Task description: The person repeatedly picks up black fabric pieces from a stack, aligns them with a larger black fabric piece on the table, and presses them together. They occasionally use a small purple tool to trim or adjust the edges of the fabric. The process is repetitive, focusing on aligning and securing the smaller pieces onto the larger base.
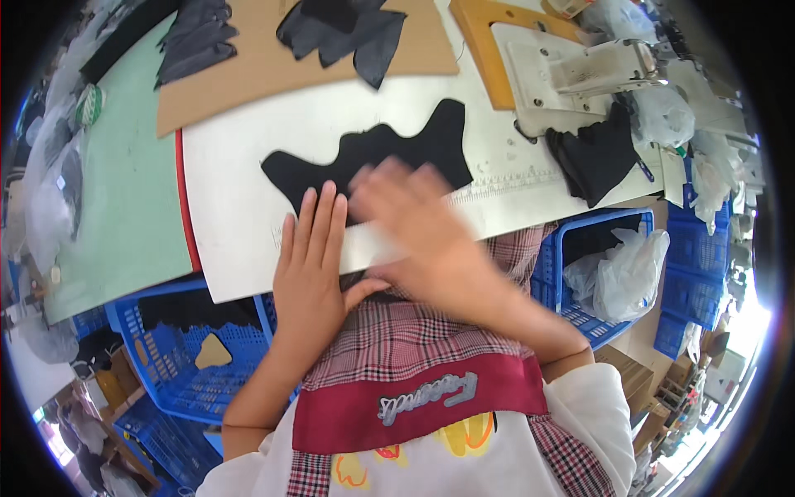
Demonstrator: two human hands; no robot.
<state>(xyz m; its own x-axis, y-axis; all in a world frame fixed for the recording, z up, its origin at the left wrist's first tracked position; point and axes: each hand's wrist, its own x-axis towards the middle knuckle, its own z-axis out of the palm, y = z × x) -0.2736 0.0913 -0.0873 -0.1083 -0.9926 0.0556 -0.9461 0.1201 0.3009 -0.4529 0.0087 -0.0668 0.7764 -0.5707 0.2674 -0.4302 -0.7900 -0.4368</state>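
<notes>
A black cut fabric piece (377, 149) with a wavy upper edge and two raised corners lies flat on the white tabletop (236, 240) in front of me. My left hand (310, 248) lies flat with its fingers stretched out, the tips touching the fabric's lower left edge. Over the middle and lower right of the same piece is my right hand (422, 224), blurred by motion, its fingers stretched out and its thumb spread towards me. Neither hand appears to grip anything. Both hands hide the fabric's lower edge.
Dark fabric pieces (344, 37) lie on a brown board (273, 91) at the back. A sewing machine (571, 74) stands at the back right, near another black fabric piece (592, 157). Blue baskets (178, 406) flank my lap below the table edge. A tape roll (91, 105) sits at left.
</notes>
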